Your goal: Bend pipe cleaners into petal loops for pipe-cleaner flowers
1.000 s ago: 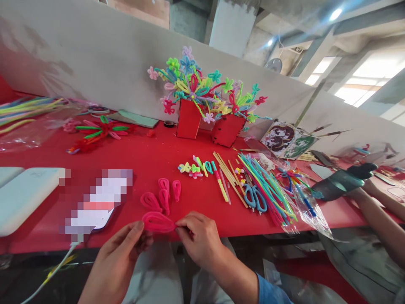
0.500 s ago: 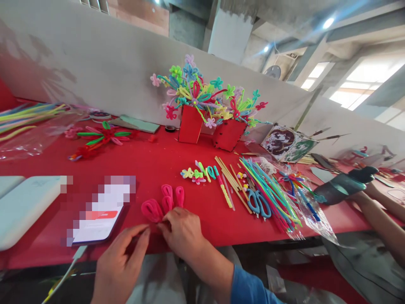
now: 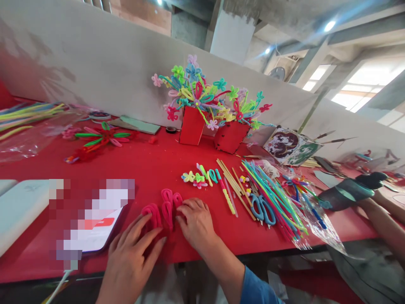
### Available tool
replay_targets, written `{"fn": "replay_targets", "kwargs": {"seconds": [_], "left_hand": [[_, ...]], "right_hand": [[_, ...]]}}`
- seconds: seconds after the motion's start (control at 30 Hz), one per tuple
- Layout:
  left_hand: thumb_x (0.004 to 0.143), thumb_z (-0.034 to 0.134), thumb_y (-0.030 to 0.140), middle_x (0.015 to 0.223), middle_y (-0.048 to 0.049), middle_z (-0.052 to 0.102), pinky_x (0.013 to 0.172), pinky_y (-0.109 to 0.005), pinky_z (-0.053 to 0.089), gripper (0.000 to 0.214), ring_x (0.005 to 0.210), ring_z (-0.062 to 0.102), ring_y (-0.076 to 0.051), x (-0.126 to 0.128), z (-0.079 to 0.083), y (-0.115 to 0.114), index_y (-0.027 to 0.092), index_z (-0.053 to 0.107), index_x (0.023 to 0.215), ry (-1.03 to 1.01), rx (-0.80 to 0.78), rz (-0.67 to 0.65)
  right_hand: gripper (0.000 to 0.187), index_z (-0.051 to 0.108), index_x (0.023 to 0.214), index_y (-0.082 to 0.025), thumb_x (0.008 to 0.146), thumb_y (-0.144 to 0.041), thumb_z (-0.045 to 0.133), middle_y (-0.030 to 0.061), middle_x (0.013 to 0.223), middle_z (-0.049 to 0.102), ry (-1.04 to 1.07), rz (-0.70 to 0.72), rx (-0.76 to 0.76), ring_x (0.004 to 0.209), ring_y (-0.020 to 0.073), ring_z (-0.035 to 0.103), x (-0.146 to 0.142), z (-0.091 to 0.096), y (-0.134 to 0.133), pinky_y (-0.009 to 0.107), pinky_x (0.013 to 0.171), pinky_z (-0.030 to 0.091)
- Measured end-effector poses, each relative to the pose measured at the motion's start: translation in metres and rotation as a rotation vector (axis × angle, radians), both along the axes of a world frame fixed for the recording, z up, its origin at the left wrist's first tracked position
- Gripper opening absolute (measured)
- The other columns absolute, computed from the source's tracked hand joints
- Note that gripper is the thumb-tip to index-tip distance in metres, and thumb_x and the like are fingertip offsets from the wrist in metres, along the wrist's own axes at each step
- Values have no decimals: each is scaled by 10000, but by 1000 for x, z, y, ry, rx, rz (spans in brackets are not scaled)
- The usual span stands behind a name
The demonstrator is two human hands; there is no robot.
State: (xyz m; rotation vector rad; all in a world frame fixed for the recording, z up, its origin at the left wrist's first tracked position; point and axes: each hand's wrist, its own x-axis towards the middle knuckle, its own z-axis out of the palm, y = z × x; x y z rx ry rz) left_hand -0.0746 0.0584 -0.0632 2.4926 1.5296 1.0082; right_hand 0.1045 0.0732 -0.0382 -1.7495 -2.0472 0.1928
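Note:
Several bright pink loops of fuzzy pipe cleaner [image 3: 167, 214] lie close together on the red table in front of me. My left hand [image 3: 136, 249] reaches over the leftmost pink loop [image 3: 153, 214], its fingers apart and the index fingertip touching it. The thumb is away from that loop. On the other side, my right hand [image 3: 198, 221] has its fingers bent at the small right-hand pink loop [image 3: 177, 199], thumb and index at its lower end. The fingers hide that end. The loops between my hands are untouched.
A phone [image 3: 98, 223] with a cable lies left, beside a white device [image 3: 23, 211]. On the right are blue-handled scissors [image 3: 262, 209], wooden sticks [image 3: 232, 181] and pipe cleaners [image 3: 275, 198]. Red boxes [image 3: 192, 126] of pipe-cleaner flowers stand behind. A person's arm [image 3: 379, 219] is far right.
My right hand has moved right, off the lower ends of the middle loops to the right-hand one. My left hand has moved up and right to the leftmost loop. The view has shifted slightly.

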Motion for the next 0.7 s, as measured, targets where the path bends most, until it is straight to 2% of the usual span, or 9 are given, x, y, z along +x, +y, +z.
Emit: {"fn": "replay_targets", "kwargs": {"seconds": [0.2, 0.3, 0.37, 0.47, 0.57, 0.63, 0.7], "left_hand": [[757, 564, 415, 1189, -90, 597, 905, -444, 405, 248, 1080, 546, -304, -2, 0, 0, 273, 654, 939, -209, -72, 19], [754, 572, 370, 1113, -66, 616, 944, -406, 395, 192, 1073, 541, -280, 2, 14, -8, 277, 655, 900, -401, -116, 58], [751, 572, 353, 1062, -52, 627, 949, -375, 393, 165, 1033, 556, -262, 7, 27, -16, 278, 665, 864, -518, -170, 143], [699, 618, 423, 913, -27, 677, 817, -313, 468, 204, 896, 604, -236, 18, 45, -25, 271, 679, 821, -744, -447, 226], [629, 692, 461, 743, 3, 697, 698, -246, 490, 325, 785, 619, -195, 33, 55, -25, 251, 678, 876, -1079, -772, 192], [598, 742, 419, 702, 27, 694, 701, -194, 480, 330, 769, 612, -156, 43, 58, -24, 241, 683, 869, -1247, -875, 116], [580, 773, 372, 686, 46, 689, 684, -147, 468, 283, 729, 598, -117, 51, 60, -24, 233, 693, 813, -1325, -904, 56]], "right_hand": [[223, 605, 997, -233, 790, -183, 541, 46, 930, 638, 10, -79, -13, 914, 211, 535, 4, -2, 2, 344, 791, 403], [242, 620, 966, -207, 772, -122, 504, 55, 901, 636, 166, -116, 26, 849, 194, 564, 9, -3, -2, 316, 768, 426], [249, 622, 947, -186, 757, -107, 481, 55, 866, 623, 356, -115, 76, 781, 164, 577, 11, 0, -10, 274, 721, 450], [230, 622, 897, -170, 727, -118, 476, 35, 782, 600, 628, -63, 136, 689, 130, 572, 10, 12, -29, 225, 643, 466], [209, 618, 847, -166, 697, -111, 484, 17, 734, 595, 777, -13, 136, 661, 117, 563, 8, 26, -50, 206, 616, 464], [206, 616, 836, -164, 685, -104, 488, 15, 731, 599, 816, 7, 111, 660, 114, 561, 8, 33, -62, 203, 619, 462], [221, 618, 856, -160, 679, -108, 496, 18, 740, 606, 838, 17, 82, 660, 112, 559, 10, 37, -71, 205, 628, 460]]}}
